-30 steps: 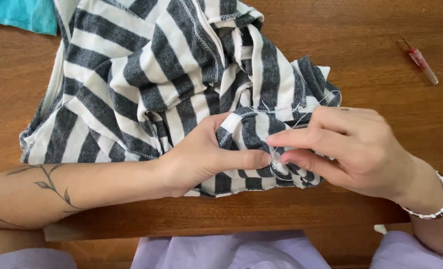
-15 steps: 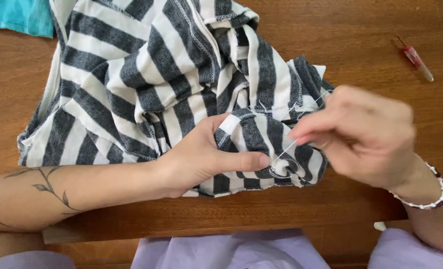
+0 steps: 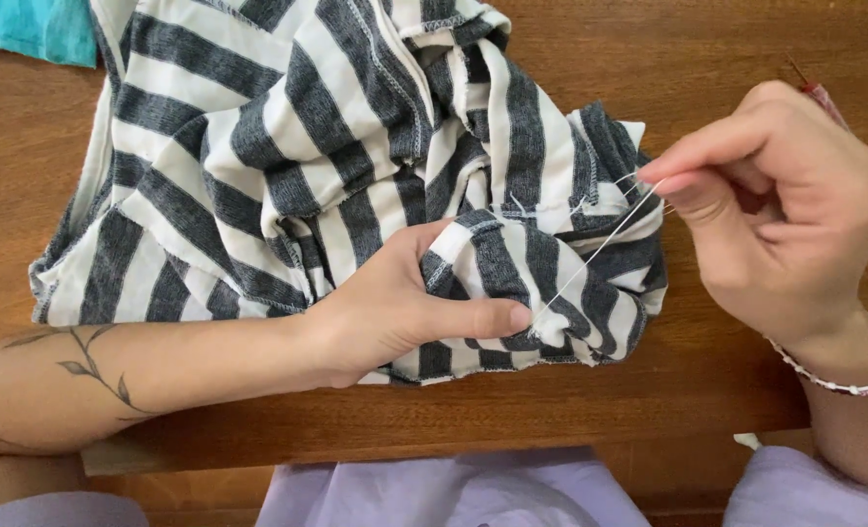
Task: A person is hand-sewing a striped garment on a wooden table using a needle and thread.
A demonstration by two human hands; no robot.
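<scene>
**Thread drawn tight over a striped garment**

The right hand (image 3: 781,210) has thumb and forefinger pressed together on a white thread (image 3: 595,256); whether a needle sits in that pinch I cannot tell, it is too small to make out. From the pinch the thread runs taut down and to the left, ending at a fold of the striped shirt (image 3: 356,137), right at the tip of the left thumb. So the thread's length lies on a slant, high at the right hand, low at the cloth.

The left hand (image 3: 405,303) is clamped on that fold, thumb on top and fingers tucked under the bunched cloth, and it is the nearer hand to where the thread enters. The right hand hovers above the table, off the shirt's right edge.

The shirt is a soft knit in grey and white stripes, crumpled, seams showing, spread over a brown wooden table (image 3: 727,400). A turquoise cloth (image 3: 29,29) lies at the far left corner. A beaded bracelet (image 3: 844,376) circles the right wrist.
</scene>
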